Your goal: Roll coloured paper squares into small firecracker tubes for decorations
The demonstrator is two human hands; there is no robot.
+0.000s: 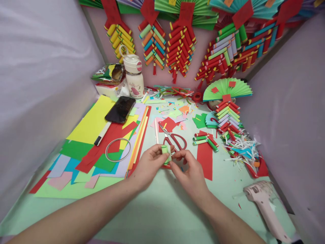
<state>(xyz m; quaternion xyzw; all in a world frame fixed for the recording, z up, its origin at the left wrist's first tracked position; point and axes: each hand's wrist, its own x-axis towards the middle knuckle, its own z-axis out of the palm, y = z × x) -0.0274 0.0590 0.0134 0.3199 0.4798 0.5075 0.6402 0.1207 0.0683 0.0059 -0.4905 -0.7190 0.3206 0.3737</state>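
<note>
My left hand (147,166) and my right hand (189,171) meet over the middle of the table, both pinching a small light-green paper roll (166,152). The left fingers curl around the roll's upper end. The right fingertips press on its lower end. Just behind the hands lie red-handled scissors (175,139) on red paper scraps. A red paper strip (205,156) lies flat to the right of my right hand. A few finished small rolls (204,139) in green and red rest just beyond it.
Stacked coloured paper sheets (88,149) cover the left side, with a phone (120,109), a marker (102,134) and a wire ring (118,149) on them. A pink glue gun (264,203) lies at the front right. A bottle (134,76) stands at the back. Paper firecracker strings (177,47) hang on the wall.
</note>
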